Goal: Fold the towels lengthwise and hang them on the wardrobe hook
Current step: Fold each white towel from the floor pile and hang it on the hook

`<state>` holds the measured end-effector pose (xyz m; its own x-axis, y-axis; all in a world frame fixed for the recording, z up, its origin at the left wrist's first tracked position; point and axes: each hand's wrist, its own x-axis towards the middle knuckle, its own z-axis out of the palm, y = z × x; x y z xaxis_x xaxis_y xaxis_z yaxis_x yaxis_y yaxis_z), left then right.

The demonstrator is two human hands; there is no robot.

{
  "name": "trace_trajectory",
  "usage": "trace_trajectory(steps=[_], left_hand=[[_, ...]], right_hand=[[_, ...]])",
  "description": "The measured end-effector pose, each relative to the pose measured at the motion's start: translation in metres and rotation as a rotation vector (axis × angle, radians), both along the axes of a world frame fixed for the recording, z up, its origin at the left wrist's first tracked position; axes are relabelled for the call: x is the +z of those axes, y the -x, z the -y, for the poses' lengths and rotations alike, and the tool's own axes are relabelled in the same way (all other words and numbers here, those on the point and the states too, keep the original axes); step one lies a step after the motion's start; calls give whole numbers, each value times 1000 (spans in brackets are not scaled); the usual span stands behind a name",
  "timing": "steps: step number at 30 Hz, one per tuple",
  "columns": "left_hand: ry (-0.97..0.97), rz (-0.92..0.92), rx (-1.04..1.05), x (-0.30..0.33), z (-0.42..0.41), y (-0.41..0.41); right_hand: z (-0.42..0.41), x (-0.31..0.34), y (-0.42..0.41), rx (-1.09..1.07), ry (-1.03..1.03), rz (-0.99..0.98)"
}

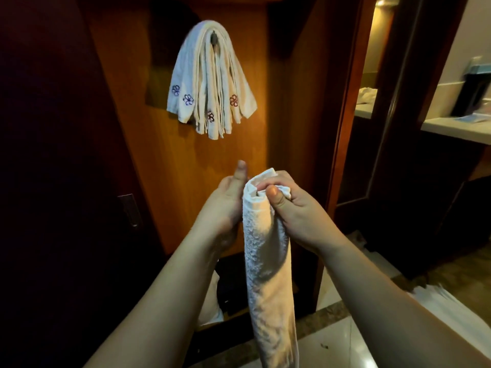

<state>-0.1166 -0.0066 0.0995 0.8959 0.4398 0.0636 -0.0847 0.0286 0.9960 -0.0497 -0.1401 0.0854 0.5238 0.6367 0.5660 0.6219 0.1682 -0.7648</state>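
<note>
Centre of frame: long white terry towel (pixel 265 251), folded into a narrow strip, hanging down toward the lower edge. Right hand (pixel 289 208) pinching its top end, thumb and curled fingers closing round the cloth. Left hand (pixel 225 203) lying flat against the strip's left side, thumb pointing up, fingers straight. Upper centre: bundle of folded white towels with embroidered flowers (pixel 210 83) draping over a dark metal hook (pixel 214 38) on the brown wooden wardrobe panel (pixel 164 155).
</note>
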Motion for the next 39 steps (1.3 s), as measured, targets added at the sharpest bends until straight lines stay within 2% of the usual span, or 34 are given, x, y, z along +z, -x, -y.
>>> trace_trajectory(steps=[2,3,5,7,10,12,15,20,23,25,28,30,33,34,35,39], left_hand=[[-126,243,34,4,-3,14],[-283,362,23,7,-4,24],[-622,471,-62,7,-8,41],[-892,404,-126,9,-15,46],[-1174,198,-84,20,-20,42],[-1280,136,-72,24,-25,38],[-1305,146,-116,32,-33,32],[-1489,38,-187,45,-33,24],[-1515,57,-215,51,-34,19],[-1479,97,-213,53,-34,17],[-1240,170,-176,48,-33,12],[-955,247,-178,41,-29,12],[-299,368,-239,31,-27,8],[-146,348,-245,28,-28,6],[-73,290,-262,23,-29,4],[-46,-50,-454,-7,-34,2]], right_hand=[[-1,-1,-2,-18,-1,-22],[0,-1,-3,-31,-7,-30],[4,0,-5,-28,-11,-40],[7,3,-5,-16,7,-42],[9,1,-9,-12,3,-75],[10,0,-10,-6,0,-79],[11,0,-17,35,6,-47],[17,9,-32,40,120,30],[18,11,-38,37,142,76],[18,11,-39,43,130,47],[14,12,-41,90,15,-100],[12,14,-42,156,-71,-229],[6,17,-44,212,-145,-352],[3,18,-45,209,-169,-359],[-1,19,-45,180,-189,-343],[-14,25,-42,7,-227,-280]])
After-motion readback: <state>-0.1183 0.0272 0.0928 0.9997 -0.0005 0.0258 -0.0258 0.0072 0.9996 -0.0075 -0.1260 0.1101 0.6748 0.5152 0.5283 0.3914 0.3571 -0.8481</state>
